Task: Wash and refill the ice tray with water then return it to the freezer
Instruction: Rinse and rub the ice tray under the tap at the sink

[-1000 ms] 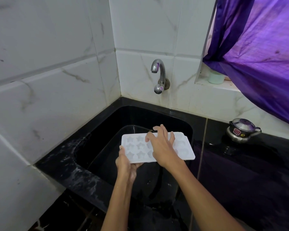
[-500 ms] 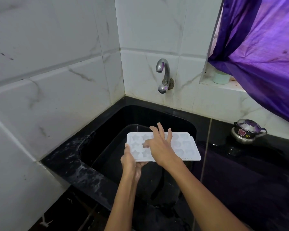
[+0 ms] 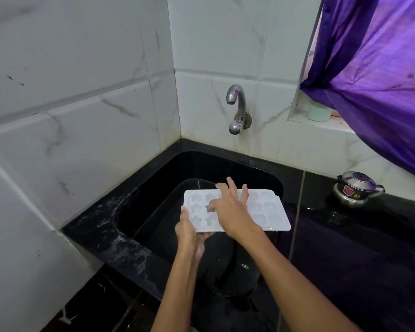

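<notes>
- Tray work over the basin: the white ice tray point(image 3: 240, 212), star and round moulds up, sits level above the black sink point(image 3: 153, 178), below and in front of the tap point(image 3: 236, 109).
- Looks light, thin plastic, a bit flexible, probably wet and slick; short ends are the safest hold.
- Left hand point(image 3: 189, 232) has its grip clamped on the near-left corner, thumb on top, fingers under.
- Right hand point(image 3: 233, 209) lies on the moulds, fingers spread apart, thumb in a pocket, gripping nothing.

white ice tray point(image 3: 271, 212); black sink point(image 3: 201, 168)
</notes>
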{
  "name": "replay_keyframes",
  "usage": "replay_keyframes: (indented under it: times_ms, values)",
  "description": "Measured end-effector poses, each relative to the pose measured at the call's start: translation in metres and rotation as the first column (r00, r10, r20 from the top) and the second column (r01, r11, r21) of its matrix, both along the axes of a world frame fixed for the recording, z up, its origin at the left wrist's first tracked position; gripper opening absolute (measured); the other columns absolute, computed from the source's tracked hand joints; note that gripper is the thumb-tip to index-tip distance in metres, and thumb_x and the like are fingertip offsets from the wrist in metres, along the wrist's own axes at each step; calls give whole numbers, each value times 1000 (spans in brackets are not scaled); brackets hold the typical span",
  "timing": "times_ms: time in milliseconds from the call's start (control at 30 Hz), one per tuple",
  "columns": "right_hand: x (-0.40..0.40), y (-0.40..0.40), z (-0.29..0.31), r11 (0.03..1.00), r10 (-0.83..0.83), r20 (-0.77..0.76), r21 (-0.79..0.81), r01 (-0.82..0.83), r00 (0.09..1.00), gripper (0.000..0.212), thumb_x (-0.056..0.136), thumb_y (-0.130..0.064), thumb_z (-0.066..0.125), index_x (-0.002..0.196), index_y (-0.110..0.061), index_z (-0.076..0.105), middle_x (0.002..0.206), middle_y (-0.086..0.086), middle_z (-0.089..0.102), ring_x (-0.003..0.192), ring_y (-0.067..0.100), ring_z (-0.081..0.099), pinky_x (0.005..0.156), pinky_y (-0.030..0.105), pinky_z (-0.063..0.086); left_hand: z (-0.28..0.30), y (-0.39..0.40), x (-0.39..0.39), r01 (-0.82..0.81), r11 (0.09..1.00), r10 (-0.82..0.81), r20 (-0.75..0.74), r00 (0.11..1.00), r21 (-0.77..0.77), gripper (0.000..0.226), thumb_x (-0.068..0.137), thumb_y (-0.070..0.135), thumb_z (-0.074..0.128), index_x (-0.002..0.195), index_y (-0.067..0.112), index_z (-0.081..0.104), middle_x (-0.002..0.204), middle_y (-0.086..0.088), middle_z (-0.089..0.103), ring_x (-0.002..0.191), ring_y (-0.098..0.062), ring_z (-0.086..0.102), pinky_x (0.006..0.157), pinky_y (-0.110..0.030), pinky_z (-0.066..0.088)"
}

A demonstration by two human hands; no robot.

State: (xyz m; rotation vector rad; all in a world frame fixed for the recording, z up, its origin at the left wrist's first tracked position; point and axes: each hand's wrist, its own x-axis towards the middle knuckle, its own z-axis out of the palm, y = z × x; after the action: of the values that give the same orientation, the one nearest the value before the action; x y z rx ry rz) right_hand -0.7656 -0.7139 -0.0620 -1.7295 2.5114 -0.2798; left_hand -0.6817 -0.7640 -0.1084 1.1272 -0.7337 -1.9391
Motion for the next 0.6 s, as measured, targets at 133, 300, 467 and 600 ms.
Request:
replay_keyframes:
  times_ms: [133, 300, 467, 600]
  values:
    - [3, -1, -1, 1000, 7, -4, -2, -7, 1000, 34, 89, 3, 53, 116, -16, 62, 150, 11, 21, 146, 31, -9, 114, 58, -11, -1, -1, 2, 15, 1000, -15, -1, 1000, -4, 40, 101, 39, 35, 93, 10, 60, 89, -15, 69, 86, -36, 66, 75, -54, 55]
    - [10, -10, 1, 998, 29, 0, -62, -29, 1000, 46, 84, 8, 54, 122, -17, 46, 148, 11, 20, 146, 30, -6, 115, 56, -7, -1, -1, 6, 15, 1000, -15, -19, 1000, -15, 39, 101, 39, 35, 96, 10, 61, 92, -15, 69, 86, -33, 67, 73, -51, 55]
    - [18, -20, 1, 995, 99, -32, 21, -98, 995, 39, 88, -7, 60, 123, -24, 59, 157, 11, 8, 145, 32, -13, 113, 59, -9, 1, -3, 8, 3, 1000, -3, -23, 1000, 5, 39, 101, 38, 35, 93, 9, 60, 91, -17, 68, 83, -32, 66, 65, -46, 55]
    - [23, -25, -3, 993, 108, -29, 52, -106, 994, 35, 93, -17, 57, 125, -29, 60, 158, 8, 9, 146, 32, -12, 113, 59, -11, 2, -3, 9, -10, 1000, 10, -29, 1000, 17, 38, 101, 37, 35, 92, 10, 60, 85, -14, 68, 78, -28, 66, 60, -42, 54]
